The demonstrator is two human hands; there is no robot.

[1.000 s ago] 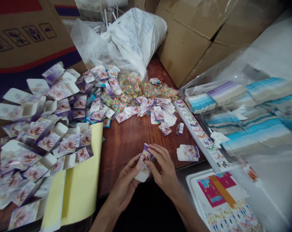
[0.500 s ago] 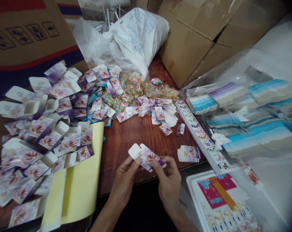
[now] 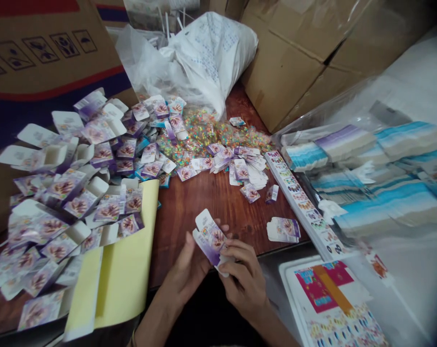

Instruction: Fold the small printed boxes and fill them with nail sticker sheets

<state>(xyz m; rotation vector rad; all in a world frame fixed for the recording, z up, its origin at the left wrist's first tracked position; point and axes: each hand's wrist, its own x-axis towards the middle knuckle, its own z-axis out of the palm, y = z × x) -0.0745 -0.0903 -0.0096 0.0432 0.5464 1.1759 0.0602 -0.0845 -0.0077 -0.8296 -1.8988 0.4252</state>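
A small purple-and-white paper box point(image 3: 211, 237), printed with a picture of a hand, is tilted between my two hands, its white end flap up. My left hand point(image 3: 184, 277) cradles it from behind; the fingertips show past its far side and the thumb stands off its left edge. With bent fingers, my right hand point(image 3: 244, 275) grips the lower end, where a white flap shows. A small stack of flat boxes point(image 3: 283, 230) lies on the table to the right. Left of my hands is a large heap of folded boxes point(image 3: 74, 188), many with open flaps.
A yellow folder-like sheet point(image 3: 128, 270) borders the heap. Clear packets of colourful bits point(image 3: 204, 130) lie behind, by a white sack point(image 3: 218, 53). More small boxes point(image 3: 240, 166) are scattered ahead. Bundled blue cards point(image 3: 392, 202) and a white tray point(image 3: 294, 289) with sticker sheets sit right. Cardboard cartons point(image 3: 287, 58) stand at the back.
The box has turned more upright and moved slightly left and toward me. My right hand has moved down to its lower end. My left thumb has come off its front.
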